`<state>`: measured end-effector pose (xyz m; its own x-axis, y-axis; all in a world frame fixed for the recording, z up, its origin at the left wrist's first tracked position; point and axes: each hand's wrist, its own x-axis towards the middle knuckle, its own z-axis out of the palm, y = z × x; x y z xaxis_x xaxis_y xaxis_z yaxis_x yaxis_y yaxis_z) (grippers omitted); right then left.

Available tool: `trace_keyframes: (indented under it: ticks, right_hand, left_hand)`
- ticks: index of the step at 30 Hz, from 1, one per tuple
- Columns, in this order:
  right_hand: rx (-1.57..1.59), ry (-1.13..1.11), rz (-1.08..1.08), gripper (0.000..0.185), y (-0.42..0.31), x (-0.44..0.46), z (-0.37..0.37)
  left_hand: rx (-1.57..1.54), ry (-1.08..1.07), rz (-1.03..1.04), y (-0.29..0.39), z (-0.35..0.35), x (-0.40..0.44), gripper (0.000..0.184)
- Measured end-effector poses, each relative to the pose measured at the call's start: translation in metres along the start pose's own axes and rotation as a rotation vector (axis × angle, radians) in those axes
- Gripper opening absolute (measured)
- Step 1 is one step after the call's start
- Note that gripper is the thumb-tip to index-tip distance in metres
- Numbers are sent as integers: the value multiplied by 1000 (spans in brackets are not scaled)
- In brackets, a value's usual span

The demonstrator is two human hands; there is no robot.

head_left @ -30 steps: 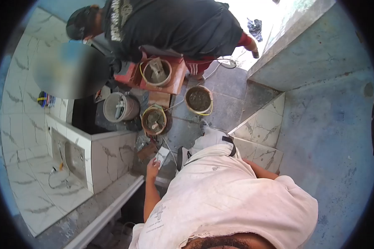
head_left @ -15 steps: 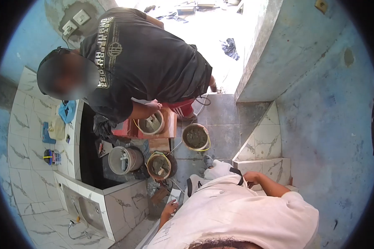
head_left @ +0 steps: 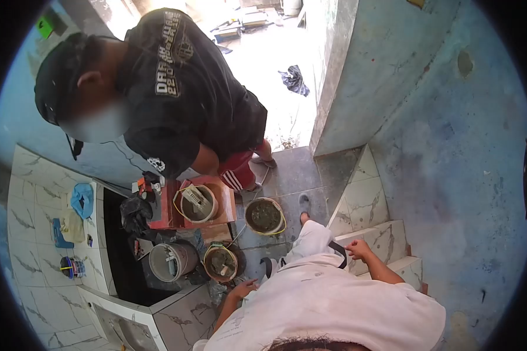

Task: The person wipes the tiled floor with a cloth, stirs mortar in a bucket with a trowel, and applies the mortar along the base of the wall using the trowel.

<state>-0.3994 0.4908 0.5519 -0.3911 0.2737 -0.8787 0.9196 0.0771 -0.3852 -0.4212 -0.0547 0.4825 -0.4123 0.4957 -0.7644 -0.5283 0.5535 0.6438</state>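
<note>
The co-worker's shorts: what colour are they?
The shorts are red with white stripes; the head view shows them best.

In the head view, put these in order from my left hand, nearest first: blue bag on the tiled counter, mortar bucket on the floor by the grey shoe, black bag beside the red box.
From the left hand:
1. Mortar bucket, ahead on the floor.
2. Black bag, ahead and left.
3. Blue bag, far left on the counter.
</note>
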Motion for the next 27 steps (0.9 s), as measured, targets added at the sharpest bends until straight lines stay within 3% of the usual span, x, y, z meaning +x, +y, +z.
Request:
trace_keyframes:
  ticks: [1,3,5,7,9,10,11,13,16,17,20,27]
  right_hand:
    - [-29,34,-9,26,-4,8,-3]
    - [-53,52,-12,26,-16,29,-20]
    - [-13,125,-122,26,-47,43,-36]
    - [-16,152,-134,26,-74,81,-55]
    - [-203,289,-434,29,-95,132,-76]
    - [-208,286,-427,29,-121,138,-92]
    - [-243,340,-473,31,-162,132,-103]
    - [-263,381,-545,33,-236,129,-121]
    - [-260,285,-668,32,-346,146,-141]
    - [-289,259,-735,32,-378,160,-142]
    - [-387,252,-891,32,-475,177,-137]
    - [-361,187,-897,38,-641,241,-101]
  left_hand:
    - [-37,-107,44,2,-5,11,58]
    - [-28,-116,23,31,-7,28,57]
    - [-38,-204,165,56,-16,52,53]
    - [35,-145,58,113,-23,69,46]
    - [-161,-197,-163,147,-41,91,44]
    - [-7,-174,93,165,-49,102,47]
    - [-18,-174,89,188,-54,118,47]
    - [216,-10,-276,243,-65,148,48]
    - [155,69,-95,325,-83,169,47]
    - [141,63,-103,336,-85,178,47]
    - [174,329,-24,345,-85,203,41]
    - [256,327,-190,332,-84,212,40]
